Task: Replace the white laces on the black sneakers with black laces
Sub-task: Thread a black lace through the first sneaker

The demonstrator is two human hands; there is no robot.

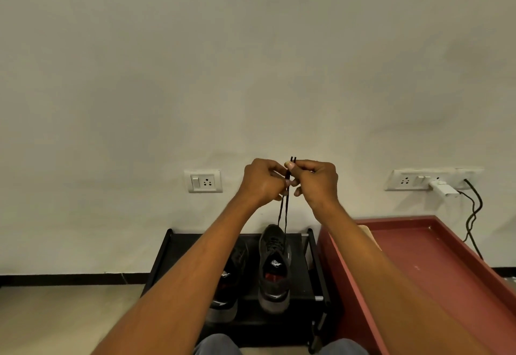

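The black lace [284,212] runs as two strands from the eyelets of the right-hand sneaker [274,268] straight up to the hands, at 12 o'clock from the shoe. Both tips project side by side just above the fingers. This arrangement most likely serves to compare the two ends, so that equal length remains on each side of the shoe.

The left hand [264,182] and the right hand [315,180] are raised together, touching or nearly so, fingers curled. Each pinches the paired strands: the right near the tips, the left just below.

The second sneaker [230,279] stands at 9 o'clock from the first, partly hidden by the left forearm; its lacing cannot be determined. Both shoes rest on a low black rack [167,254], toes toward the wall. No white lace is visible.

A red tray-like surface [435,265] lies at 3 o'clock from the rack. Wall sockets [203,181] are mounted at 10 o'clock and 2 o'clock.
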